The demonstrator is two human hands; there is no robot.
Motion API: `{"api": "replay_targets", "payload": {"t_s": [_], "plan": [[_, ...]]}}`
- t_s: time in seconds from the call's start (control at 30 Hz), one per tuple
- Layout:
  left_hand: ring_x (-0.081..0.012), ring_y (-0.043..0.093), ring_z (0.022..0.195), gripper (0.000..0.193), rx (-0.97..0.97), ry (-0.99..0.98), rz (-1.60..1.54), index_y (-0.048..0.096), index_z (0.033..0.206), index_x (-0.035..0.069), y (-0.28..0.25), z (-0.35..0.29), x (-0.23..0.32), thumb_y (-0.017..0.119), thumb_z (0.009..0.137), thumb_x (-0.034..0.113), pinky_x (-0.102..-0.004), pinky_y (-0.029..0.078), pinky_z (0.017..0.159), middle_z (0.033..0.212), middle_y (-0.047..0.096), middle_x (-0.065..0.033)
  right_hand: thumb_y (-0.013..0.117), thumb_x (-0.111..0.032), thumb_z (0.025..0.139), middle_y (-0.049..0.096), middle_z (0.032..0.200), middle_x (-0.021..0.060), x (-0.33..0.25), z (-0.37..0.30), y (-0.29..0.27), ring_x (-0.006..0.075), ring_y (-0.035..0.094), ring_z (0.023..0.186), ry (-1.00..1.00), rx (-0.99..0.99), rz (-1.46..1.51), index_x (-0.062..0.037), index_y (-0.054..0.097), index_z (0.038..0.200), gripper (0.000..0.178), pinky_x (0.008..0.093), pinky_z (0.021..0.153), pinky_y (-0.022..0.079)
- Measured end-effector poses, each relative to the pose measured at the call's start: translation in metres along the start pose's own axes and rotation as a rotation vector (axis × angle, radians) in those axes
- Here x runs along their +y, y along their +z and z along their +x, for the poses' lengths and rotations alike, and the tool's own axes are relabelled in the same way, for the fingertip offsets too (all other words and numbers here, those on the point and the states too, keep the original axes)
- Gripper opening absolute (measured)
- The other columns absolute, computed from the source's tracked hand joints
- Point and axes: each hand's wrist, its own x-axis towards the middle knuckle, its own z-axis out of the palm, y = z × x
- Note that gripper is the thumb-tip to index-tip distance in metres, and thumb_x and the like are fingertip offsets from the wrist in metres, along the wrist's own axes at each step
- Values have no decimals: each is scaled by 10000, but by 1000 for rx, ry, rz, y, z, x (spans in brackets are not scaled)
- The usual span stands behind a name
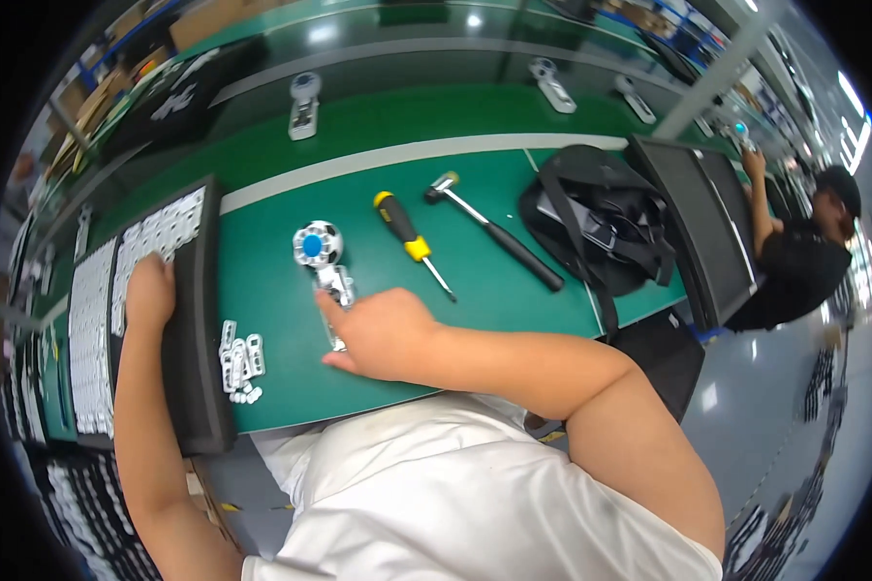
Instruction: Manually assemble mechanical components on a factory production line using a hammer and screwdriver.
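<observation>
My left hand reaches into a black tray on the left, its bent fingers close together at the rows of small white parts. Whatever lies between its fingertips is hidden. At the middle of the green bench, a white handheld device with a round head and blue centre lies head away from me. My right hand grips its handle, index finger and thumb on it, covering part of the handle. Loose small white pieces lie in a pile between the tray and the device.
A yellow-black screwdriver and a black-handled mallet lie beyond my right hand. Farther right are a black bag and a black tray. Similar white devices sit on the line behind. Another person stands at far right.
</observation>
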Motion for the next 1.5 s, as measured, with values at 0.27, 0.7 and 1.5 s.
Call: {"api": "replay_targets", "payload": {"t_s": [0.27,0.7,1.5], "plan": [[-370,645,800,298,103,70,-236,627,960,-17,-51,-43,18,627,1100,246,-479,499,737,837,644,-191,698,-553,992,771,915,107,26,-6,-5,326,755,789,-24,68,79,-49,541,1541,763,465,681,583],[-51,508,738,255,-443,-404,-2067,593,1240,76,-75,-175,252,536,1176,316,-226,396,617,961,601,12,968,-263,736,702,1393,148,34,4,6,373,683,1217,-587,780,578,-78,740,1032,417,471,999,565],[-411,470,1494,857,-63,276,-700,548,1500,50,-32,-155,254,931,797,356,-556,406,1198,1615,511,-181,973,-157,726,770,1329,134,75,1,-11,363,715,1191,-261,550,306,-48,765,1131,469,449,1036,559]]}}
